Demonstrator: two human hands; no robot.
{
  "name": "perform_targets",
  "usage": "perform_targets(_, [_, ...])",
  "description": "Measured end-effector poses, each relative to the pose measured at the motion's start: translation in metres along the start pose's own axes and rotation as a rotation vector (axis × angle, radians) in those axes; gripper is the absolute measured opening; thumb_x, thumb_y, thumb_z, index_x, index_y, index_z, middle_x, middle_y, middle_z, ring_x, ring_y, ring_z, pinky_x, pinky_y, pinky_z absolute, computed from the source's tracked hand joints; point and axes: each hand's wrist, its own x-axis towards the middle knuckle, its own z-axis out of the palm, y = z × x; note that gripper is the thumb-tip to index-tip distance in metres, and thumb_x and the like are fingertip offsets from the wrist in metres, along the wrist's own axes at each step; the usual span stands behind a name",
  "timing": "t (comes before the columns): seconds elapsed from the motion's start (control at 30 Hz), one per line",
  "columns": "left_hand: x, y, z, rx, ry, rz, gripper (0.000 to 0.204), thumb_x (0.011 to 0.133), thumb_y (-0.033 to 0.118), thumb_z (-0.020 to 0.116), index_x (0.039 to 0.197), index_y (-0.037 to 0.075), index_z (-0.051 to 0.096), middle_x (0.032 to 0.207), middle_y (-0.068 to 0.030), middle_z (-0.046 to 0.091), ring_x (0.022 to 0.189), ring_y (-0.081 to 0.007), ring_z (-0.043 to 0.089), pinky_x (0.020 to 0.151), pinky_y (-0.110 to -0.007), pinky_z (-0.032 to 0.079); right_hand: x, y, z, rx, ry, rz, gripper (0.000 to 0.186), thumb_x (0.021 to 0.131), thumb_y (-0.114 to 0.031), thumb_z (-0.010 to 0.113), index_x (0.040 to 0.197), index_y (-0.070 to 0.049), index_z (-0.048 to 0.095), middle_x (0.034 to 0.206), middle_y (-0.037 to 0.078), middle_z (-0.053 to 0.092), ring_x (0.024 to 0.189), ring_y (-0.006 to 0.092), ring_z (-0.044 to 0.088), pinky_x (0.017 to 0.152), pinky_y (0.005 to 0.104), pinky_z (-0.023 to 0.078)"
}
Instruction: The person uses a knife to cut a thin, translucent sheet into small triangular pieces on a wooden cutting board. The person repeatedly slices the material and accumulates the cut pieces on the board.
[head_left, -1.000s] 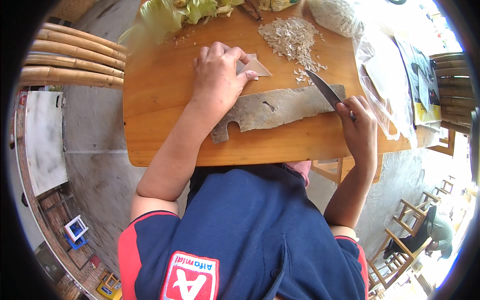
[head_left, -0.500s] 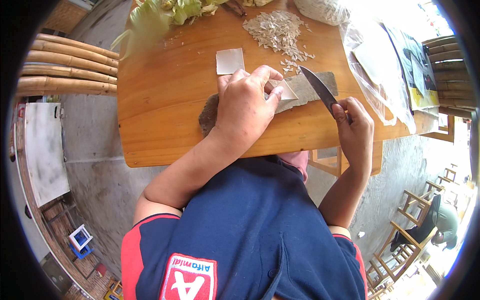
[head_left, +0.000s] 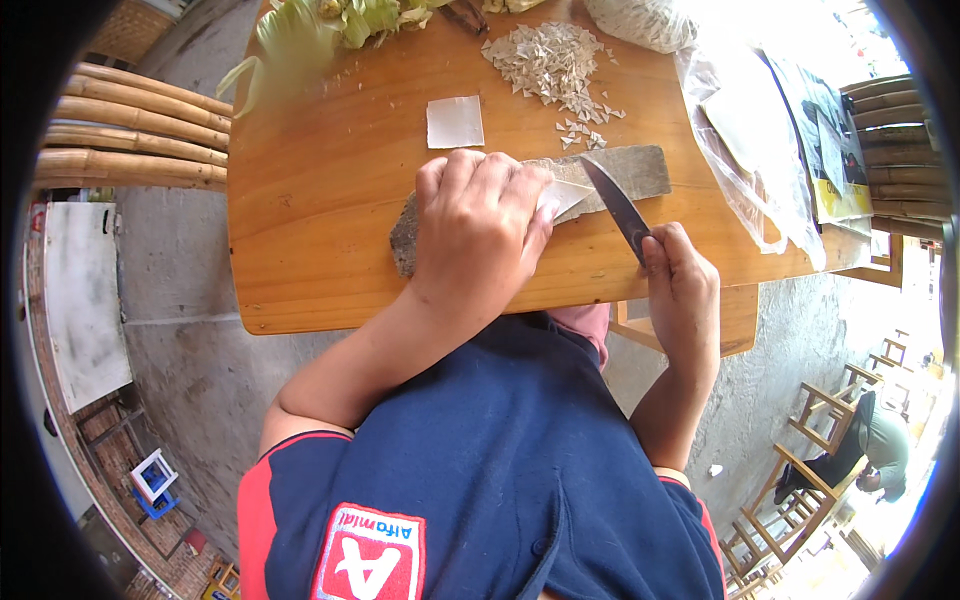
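Note:
My left hand is closed over a thin white sheet, its fingers bent and pressing it onto a narrow, worn board. One pointed corner of the sheet sticks out past my thumb; the rest is hidden under the hand. In my right hand is a knife with a dark blade, gripped by the handle. The blade slants up and left over the board, close to that corner; whether it touches, I cannot tell. Beyond my left hand lies a white square sheet or stack.
Small white triangular pieces are heaped on the wooden table. Behind them sits a filled plastic bag, with a clear bag at the right. Green husks or leaves lie far left. A person bends among chairs at lower right.
My right hand has brought the knife left and slightly nearer me, closer to the sheet. The fingers of my left hand have settled down over the sheet, leaving only a pointed corner showing.

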Motion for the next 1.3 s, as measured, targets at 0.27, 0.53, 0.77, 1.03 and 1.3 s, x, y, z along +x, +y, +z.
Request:
perform_targets(0.27, [-0.025, -0.009, 0.007, -0.087, -0.058, 0.141, 0.031, 0.082, 0.016, 0.079, 0.113, 0.011, 0.076, 0.126, 0.0002, 0.070, 0.112, -0.0242, 0.059, 0.100, -0.043, 0.042, -0.006, -0.033, 0.005, -0.229, -0.044, -0.082, 0.006, 0.098, -0.010, 0.066, 0.101, -0.008, 0.060, 0.071, 0.014, 0.066, 0.066, 0.0331, 0.068, 0.058, 0.0419, 0.052])
perform_targets(0.53, [-0.027, -0.010, 0.013, -0.066, -0.019, 0.135, 0.036, 0.080, 0.015, 0.080, 0.116, 0.012, 0.076, 0.125, 0.0014, 0.070, 0.110, -0.0227, 0.058, 0.101, -0.045, 0.040, 0.000, -0.036, 0.009, -0.296, -0.088, -0.120, 0.007, 0.096, -0.008, 0.068, 0.101, -0.007, 0.063, 0.073, 0.014, 0.067, 0.067, 0.0324, 0.069, 0.058, 0.0414, 0.053])
perform_targets(0.77, [-0.027, -0.013, 0.014, -0.049, -0.007, 0.157, 0.036, 0.080, 0.014, 0.079, 0.115, 0.012, 0.076, 0.122, 0.0015, 0.071, 0.108, -0.0221, 0.058, 0.098, -0.044, 0.040, 0.000, -0.042, 0.010, -0.328, -0.110, -0.118, 0.009, 0.094, -0.007, 0.068, 0.099, -0.006, 0.061, 0.074, 0.013, 0.067, 0.068, 0.0321, 0.069, 0.059, 0.0417, 0.053])
perform_targets(1.03, [-0.027, -0.012, 0.016, -0.046, 0.000, 0.151, 0.034, 0.080, 0.013, 0.079, 0.113, 0.011, 0.076, 0.121, 0.0014, 0.071, 0.106, -0.0215, 0.058, 0.097, -0.044, 0.040, -0.003, -0.059, 0.009, -0.380, -0.232, -0.018, 0.008, 0.099, -0.005, 0.058, 0.107, -0.004, 0.061, 0.082, 0.021, 0.067, 0.077, 0.0395, 0.070, 0.063, 0.0448, 0.053])
perform_targets(1.3, [-0.028, -0.013, 0.016, -0.034, -0.013, 0.174, 0.035, 0.080, 0.014, 0.078, 0.114, 0.011, 0.075, 0.119, 0.0002, 0.070, 0.106, -0.0219, 0.058, 0.096, -0.044, 0.039, -0.001, -0.056, 0.004, -0.509, -0.310, -0.148, 0.054, 0.078, -0.021, 0.084, 0.122, -0.006, 0.055, 0.078, 0.012, 0.065, 0.070, 0.0323, 0.070, 0.060, 0.0433, 0.056])
